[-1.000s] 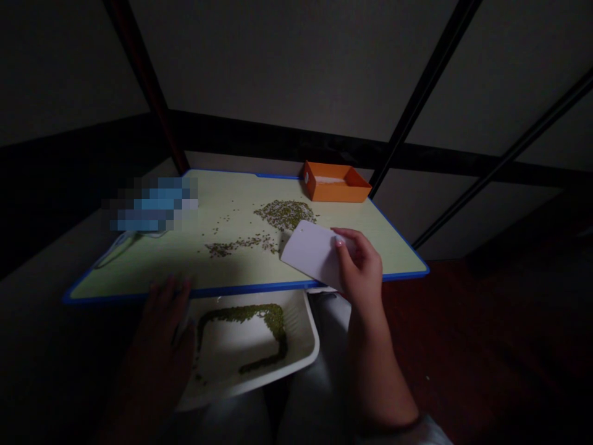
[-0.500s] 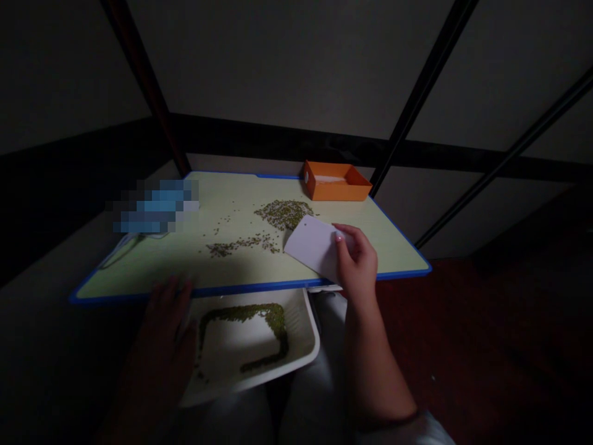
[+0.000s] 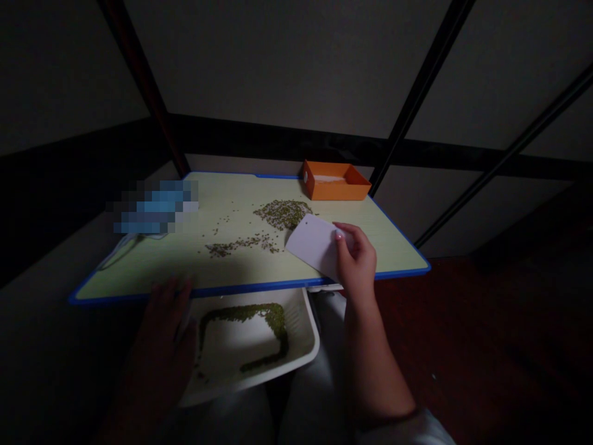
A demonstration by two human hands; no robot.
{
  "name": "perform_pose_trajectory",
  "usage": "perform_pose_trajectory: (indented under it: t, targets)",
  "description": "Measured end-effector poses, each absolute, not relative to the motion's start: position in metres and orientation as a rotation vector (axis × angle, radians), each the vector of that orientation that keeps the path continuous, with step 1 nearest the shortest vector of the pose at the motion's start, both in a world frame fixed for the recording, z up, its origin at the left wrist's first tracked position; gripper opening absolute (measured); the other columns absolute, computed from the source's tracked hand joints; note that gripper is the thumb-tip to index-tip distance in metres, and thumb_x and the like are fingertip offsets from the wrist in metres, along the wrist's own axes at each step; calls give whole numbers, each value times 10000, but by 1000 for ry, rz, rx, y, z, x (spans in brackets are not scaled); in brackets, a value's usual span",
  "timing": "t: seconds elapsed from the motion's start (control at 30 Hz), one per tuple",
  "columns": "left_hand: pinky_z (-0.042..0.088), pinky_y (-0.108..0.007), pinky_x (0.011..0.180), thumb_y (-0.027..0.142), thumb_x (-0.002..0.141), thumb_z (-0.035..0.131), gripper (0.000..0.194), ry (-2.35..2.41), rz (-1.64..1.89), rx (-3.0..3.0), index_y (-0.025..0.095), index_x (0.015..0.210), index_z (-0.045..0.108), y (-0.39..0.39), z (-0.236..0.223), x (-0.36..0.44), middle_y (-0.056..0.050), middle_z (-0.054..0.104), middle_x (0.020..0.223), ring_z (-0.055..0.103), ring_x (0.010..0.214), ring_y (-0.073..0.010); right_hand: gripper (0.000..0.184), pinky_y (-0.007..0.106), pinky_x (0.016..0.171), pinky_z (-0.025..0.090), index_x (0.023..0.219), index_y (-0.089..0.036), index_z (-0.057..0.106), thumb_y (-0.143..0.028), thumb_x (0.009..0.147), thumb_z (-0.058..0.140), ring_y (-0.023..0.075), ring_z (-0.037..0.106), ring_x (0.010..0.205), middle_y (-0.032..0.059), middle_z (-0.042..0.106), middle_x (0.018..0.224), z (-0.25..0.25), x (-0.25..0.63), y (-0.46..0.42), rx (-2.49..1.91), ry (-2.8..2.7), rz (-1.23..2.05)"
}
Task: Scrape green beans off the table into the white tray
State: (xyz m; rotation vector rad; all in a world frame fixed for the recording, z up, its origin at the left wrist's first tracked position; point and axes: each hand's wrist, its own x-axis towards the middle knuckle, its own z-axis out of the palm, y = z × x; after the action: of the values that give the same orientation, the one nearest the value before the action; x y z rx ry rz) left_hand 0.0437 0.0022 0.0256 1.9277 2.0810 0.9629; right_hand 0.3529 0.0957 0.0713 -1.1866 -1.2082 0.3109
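Note:
My right hand [image 3: 356, 256] pinches a flat white scraper card [image 3: 312, 244], thumb on top. The card is tilted over the table, its far edge by a heap of small green beans or grains [image 3: 282, 213]. A thinner, scattered strip of them lies to the card's left. In deep shadow, my left hand [image 3: 162, 340] is at the left side of a white plastic tray [image 3: 312, 346], its rim appearing between thumb and fingers. The tray sits at my lap under the table's near edge, with more green beans along its inner sides.
The pale green table [image 3: 217, 185] has a blue edge. An orange open box [image 3: 340, 190] stands at its back right. A blurred-out blue object [image 3: 157, 207] with a white cord is at the left. Wall panels rise behind; reddish floor [image 3: 463, 334] shows at right.
The card and my right hand have shifted very slightly. My left hand, the tray and the heap look the same.

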Motion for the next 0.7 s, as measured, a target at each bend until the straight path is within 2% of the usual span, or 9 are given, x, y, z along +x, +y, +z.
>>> perform_pose_trajectory:
  t: [0.37,0.7]
  targets:
    - [219,-590,1280,546,906,291,656,2086,974,1937,205,1459,383,5,23,41,-106,322,1647,173,1567,-255,206,341,825,537,1023,-204,704,-308,904,572,211,703,941,72,772,1024,78,343,84,-1135,-1253,371]
    - [230,-592,1280,532,910,291,628,2074,1005,1936,242,1458,384,5,21,41,-73,338,1644,168,1567,-248,223,346,843,530,1048,-215,689,-321,924,536,226,694,983,72,759,1035,73,353,79,-1245,-1289,201]
